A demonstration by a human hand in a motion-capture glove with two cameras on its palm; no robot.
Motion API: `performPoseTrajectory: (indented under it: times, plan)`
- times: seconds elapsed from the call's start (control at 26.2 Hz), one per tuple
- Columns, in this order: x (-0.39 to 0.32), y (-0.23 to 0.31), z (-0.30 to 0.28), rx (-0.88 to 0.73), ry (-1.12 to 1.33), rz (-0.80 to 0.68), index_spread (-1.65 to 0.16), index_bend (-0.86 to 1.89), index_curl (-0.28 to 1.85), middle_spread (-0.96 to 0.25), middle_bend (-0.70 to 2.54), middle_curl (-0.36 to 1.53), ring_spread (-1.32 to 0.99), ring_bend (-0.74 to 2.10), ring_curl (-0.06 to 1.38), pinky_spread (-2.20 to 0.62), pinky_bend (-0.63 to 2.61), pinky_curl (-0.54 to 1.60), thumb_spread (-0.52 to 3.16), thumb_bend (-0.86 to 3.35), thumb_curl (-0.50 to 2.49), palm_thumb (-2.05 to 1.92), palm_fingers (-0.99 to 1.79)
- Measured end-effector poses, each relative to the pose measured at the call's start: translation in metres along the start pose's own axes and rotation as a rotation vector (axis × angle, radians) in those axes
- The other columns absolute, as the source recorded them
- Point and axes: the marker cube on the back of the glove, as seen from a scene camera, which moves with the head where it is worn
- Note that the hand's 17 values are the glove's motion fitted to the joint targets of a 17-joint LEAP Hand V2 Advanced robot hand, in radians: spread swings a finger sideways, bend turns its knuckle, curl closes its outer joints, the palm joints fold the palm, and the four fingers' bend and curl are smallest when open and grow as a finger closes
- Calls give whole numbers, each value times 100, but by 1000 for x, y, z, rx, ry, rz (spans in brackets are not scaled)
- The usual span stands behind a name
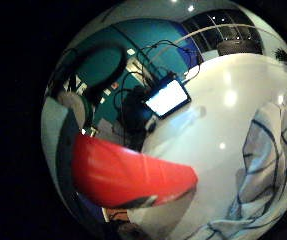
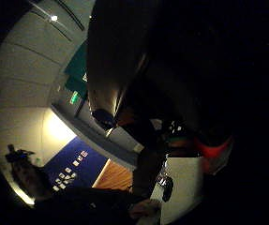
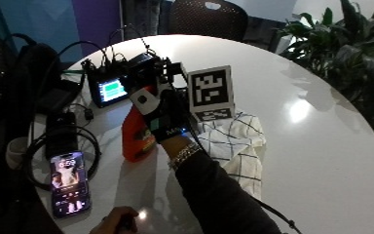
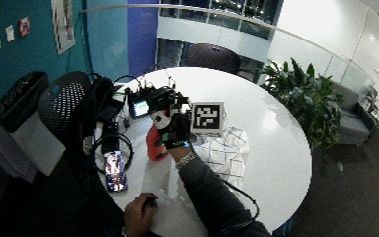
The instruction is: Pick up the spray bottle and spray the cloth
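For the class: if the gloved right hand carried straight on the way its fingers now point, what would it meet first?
Probably the small monitor at the table's far-left edge. The gloved right hand sits at the orange spray bottle, fingers pointing that way; depth is unclear.

Gloved right hand (image 3: 163,114) raised, back up

An office lounge: round white table (image 4: 268,128), potted plant (image 4: 301,94), glass balustrade (image 4: 242,22).
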Motion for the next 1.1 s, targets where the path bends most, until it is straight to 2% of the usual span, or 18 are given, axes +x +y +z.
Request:
performPoseTrajectory:
  times: [0.19, 0.38, 0.65, 0.8, 0.84, 1.1]
  plan:
    - [1, 5, 9, -164, 134, 1, -30, 15, 49, -19, 50, 48, -15, 64, 44, -9, 39, 39, 96, -2, 57, 89, 90]
    - [-6, 10, -8, -328, 256, 74, -32, 13, 45, -16, 37, 44, -13, 55, 41, 2, 37, 38, 97, -2, 56, 89, 79]
    - [-40, 14, -55, -576, 714, 81, -35, 12, 40, -8, 23, 39, -7, 41, 37, 16, 39, 38, 101, -4, 52, 85, 53]
    - [-54, 17, -79, -628, 933, 120, -39, 13, 38, -5, 24, 38, -6, 26, 33, 20, 40, 38, 104, -6, 48, 77, 35]
    - [-57, 18, -83, -632, 968, 128, -40, 13, 37, -4, 15, 36, -5, 26, 33, 21, 43, 39, 105, -6, 47, 74, 28]
    - [-64, 27, -86, -615, 1107, 105, -43, 9, 30, -2, 15, 32, -3, 26, 30, 24, 48, 38, 108, -5, 41, 64, 15]
